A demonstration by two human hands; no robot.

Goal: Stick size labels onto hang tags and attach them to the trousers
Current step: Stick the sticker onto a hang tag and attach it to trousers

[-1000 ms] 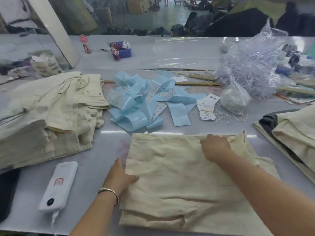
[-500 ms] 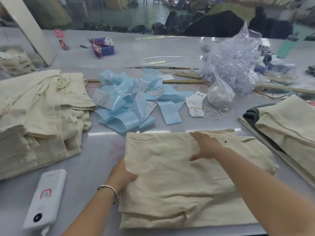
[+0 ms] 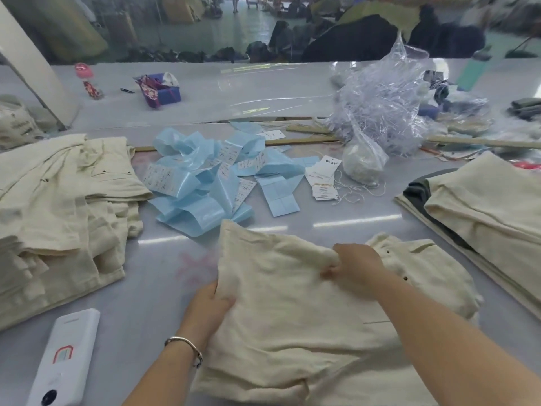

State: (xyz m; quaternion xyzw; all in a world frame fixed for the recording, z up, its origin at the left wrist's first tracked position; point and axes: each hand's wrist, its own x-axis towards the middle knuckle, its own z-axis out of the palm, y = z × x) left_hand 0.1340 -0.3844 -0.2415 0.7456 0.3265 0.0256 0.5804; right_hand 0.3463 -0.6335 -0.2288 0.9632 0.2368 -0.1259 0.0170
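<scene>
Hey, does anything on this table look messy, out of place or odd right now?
Mostly working clutter. The blue label backing strips lie curled in a loose heap mid-table, and loose strings trail beside the hang tags. Both hands, left hand and right hand, grip the cream trousers. Nothing looks damaged.

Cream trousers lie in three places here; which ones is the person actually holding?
The folded pair in the middle, nearest the camera. The left hand and right hand both grip it; the left pile and right stack lie untouched.

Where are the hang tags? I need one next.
In the head view, the hang tags lie mid-table, right of the blue label strips and left of the small bag.
</scene>
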